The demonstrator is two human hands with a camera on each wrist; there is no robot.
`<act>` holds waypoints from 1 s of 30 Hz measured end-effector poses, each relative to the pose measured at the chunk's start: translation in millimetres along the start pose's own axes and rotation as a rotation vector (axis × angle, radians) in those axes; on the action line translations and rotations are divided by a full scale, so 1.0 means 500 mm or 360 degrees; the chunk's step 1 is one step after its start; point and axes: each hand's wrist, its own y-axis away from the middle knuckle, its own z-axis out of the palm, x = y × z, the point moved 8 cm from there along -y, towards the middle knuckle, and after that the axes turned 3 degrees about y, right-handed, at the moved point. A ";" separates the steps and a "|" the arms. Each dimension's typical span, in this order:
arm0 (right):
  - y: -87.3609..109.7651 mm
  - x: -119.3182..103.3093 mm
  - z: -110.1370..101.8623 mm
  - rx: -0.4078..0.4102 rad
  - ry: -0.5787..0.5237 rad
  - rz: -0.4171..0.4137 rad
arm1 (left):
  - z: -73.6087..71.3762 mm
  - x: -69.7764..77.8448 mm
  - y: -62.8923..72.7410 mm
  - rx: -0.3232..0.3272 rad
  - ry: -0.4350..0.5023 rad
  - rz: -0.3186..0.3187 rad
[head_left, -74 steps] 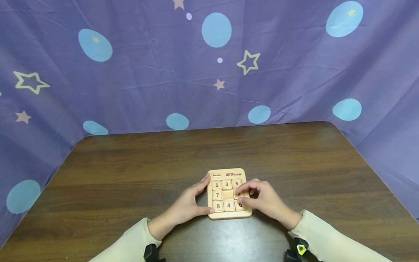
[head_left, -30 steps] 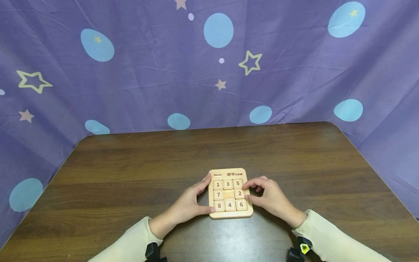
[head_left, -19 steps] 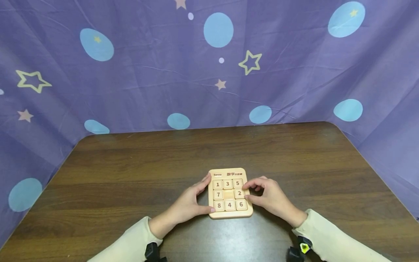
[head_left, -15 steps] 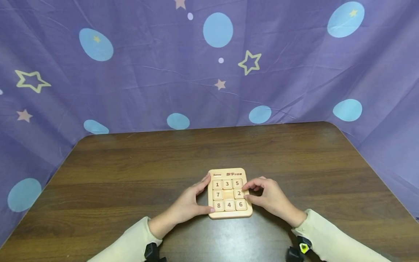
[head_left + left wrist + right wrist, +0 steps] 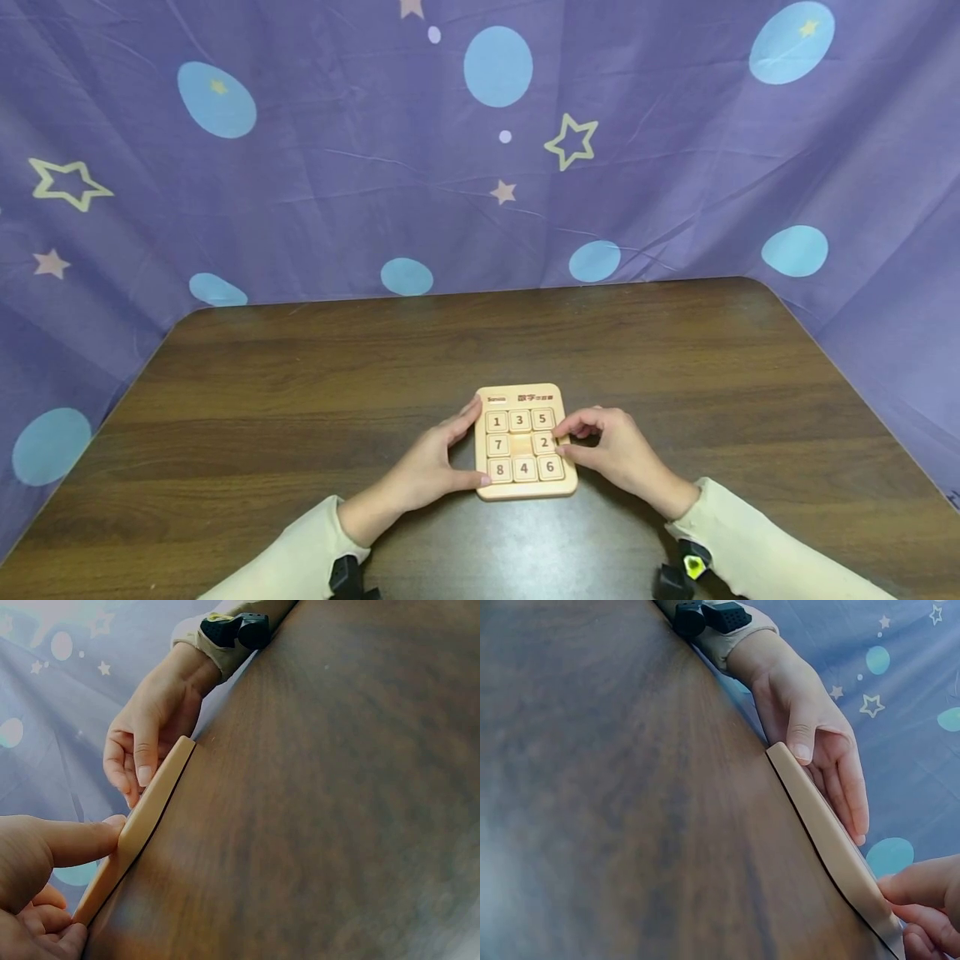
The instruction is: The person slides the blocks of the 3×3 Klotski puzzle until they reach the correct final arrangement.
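On the dark wooden table (image 5: 375, 358), a number puzzle (image 5: 525, 491) lies face up

Below the middle of the head view, the puzzle rests flat on the wood, its pale frame (image 5: 482, 446) carrying eight numbered tiles (image 5: 524, 468). The top row reads 1, 3, 5; the middle row has 7, then a bare square, then tile 2 (image 5: 544, 442); the bottom row reads 8, 4, 6. The left hand (image 5: 431, 462) is spread wide against the frame's left side, its thumb on the lower left corner and its fingertips by the upper left edge. The right hand (image 5: 611, 450) is narrower, thumb and forefinger bent with a small gap between their tips, which lie at the right edge of tile 2; whether they pinch it cannot be told. Pale sleeves (image 5: 296, 550) cover both arms, with a dark device (image 5: 345, 575) at each wrist. Purple cloth (image 5: 337, 183) with blue spots and stars hangs behind
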 end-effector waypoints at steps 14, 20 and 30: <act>-0.002 0.000 0.008 0.0004 -0.0014 0.0022 | -0.001 -0.001 0.002 0.0000 -0.0008 -0.0011; -0.002 -0.001 0.009 -0.0011 -0.0036 -0.0017 | 0.000 0.000 0.001 -0.0005 0.0001 0.0003; -0.008 -0.004 0.015 -0.0009 0.0016 -0.0001 | 0.000 0.001 -0.001 -0.0013 -0.0006 0.0051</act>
